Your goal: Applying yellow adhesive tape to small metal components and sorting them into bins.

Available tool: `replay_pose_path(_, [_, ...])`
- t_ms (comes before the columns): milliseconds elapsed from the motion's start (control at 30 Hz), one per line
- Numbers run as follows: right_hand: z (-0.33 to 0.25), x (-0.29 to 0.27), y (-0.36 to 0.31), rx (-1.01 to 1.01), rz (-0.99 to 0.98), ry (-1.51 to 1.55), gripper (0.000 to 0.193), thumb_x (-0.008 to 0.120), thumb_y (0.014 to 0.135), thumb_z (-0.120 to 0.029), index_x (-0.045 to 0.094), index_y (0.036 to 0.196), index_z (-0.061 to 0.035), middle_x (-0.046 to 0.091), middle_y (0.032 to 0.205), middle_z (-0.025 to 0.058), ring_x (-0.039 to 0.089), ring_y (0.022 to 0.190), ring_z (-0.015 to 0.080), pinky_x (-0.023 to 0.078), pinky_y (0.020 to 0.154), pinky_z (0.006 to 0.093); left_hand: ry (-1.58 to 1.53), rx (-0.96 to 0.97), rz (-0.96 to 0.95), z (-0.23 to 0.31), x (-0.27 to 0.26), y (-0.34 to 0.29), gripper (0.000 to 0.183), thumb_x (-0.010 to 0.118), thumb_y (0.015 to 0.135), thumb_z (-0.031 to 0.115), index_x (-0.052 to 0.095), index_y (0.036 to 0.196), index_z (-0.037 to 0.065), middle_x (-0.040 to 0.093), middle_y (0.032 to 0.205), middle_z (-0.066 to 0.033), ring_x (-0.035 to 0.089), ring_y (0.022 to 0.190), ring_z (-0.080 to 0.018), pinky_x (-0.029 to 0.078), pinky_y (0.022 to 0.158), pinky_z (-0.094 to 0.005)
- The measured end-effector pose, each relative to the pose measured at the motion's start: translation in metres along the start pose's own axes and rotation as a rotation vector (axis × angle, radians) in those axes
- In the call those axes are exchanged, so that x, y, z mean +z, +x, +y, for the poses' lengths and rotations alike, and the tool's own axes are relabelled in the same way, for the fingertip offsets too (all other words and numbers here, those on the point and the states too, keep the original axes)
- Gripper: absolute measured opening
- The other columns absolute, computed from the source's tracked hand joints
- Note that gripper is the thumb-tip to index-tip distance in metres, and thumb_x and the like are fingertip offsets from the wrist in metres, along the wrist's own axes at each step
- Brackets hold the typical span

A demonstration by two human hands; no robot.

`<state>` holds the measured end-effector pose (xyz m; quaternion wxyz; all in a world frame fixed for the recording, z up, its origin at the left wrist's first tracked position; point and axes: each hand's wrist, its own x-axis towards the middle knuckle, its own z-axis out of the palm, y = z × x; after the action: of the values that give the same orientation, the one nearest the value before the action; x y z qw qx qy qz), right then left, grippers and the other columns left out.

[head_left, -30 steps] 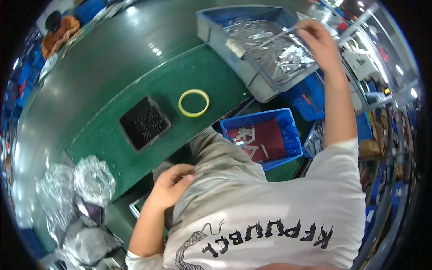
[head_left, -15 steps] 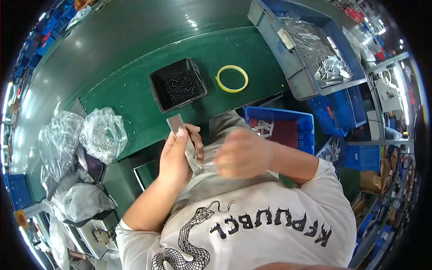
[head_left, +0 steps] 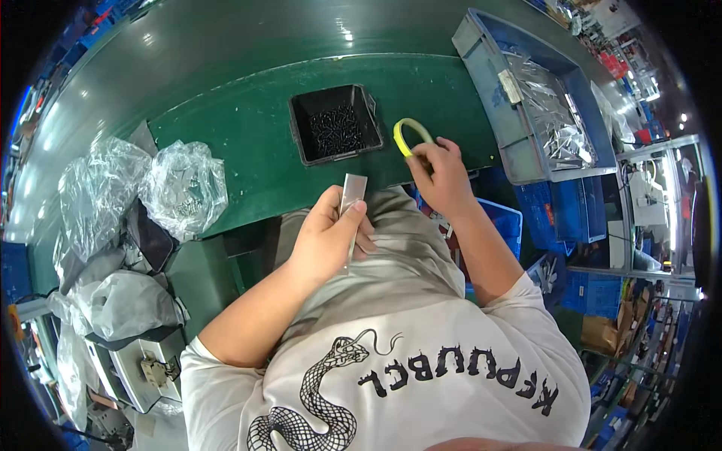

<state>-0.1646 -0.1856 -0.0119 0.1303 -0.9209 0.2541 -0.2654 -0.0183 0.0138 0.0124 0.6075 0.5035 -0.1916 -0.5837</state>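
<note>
My left hand point(head_left: 323, 239) is closed around a flat silver metal strip point(head_left: 353, 192), held upright over my lap with its upper end showing above the thumb. At the table's front edge my right hand point(head_left: 445, 180) grips a thin yellow ring point(head_left: 398, 137), perhaps a narrow roll of tape. Its near side is pinched between thumb and fingers, and the ring tilts up off the green table. Left of the ring stands a black square bin point(head_left: 301, 120) holding many small black pieces point(head_left: 336, 129) that look like screws.
The green table point(head_left: 256, 150) curves in front of me. Clear plastic bags point(head_left: 184, 192) lie at its left end. A grey-blue crate point(head_left: 481, 75) with silver metal parts stands on the right. Below it, beside my right forearm, is a blue basket point(head_left: 505, 225).
My right hand has moved from over my lap, forward and right, and taken hold of the yellow ring. The metal strip, still in my left hand, has turned more upright. The view has shifted.
</note>
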Motion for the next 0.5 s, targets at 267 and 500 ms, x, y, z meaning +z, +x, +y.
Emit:
replay_pose_path(267, [-0.036, -0.041, -0.037, -0.25, -0.068, 0.54, 0.013, 0.066, 0.088, -0.006, 0.058, 0.097, 0.0007, 0.056, 0.063, 0.0062, 0.048, 0.058, 0.0201, 0.045, 0.079, 0.0382, 0.042, 0.086, -0.083, -0.008, 0.001, -0.003, 0.017, 0.048, 0.105, 0.02, 0.045, 0.108, 0.004, 0.061, 0.077, -0.0093, 0.062, 0.058, -0.0174, 0.049, 0.049, -0.0279])
replay_pose_path(500, [-0.035, -0.044, -0.045, -0.178, -0.135, 0.65, 0.018, 0.069, 0.09, -0.014, 0.063, 0.096, 0.0018, 0.057, 0.075, 0.008, 0.05, 0.067, 0.0197, 0.04, 0.056, 0.0279, 0.156, 0.058, -0.141, -0.01, 0.004, -0.009, 0.018, 0.047, 0.106, 0.019, 0.047, 0.112, 0.001, 0.061, 0.08, -0.0083, 0.061, 0.062, -0.0146, 0.05, 0.053, -0.0263])
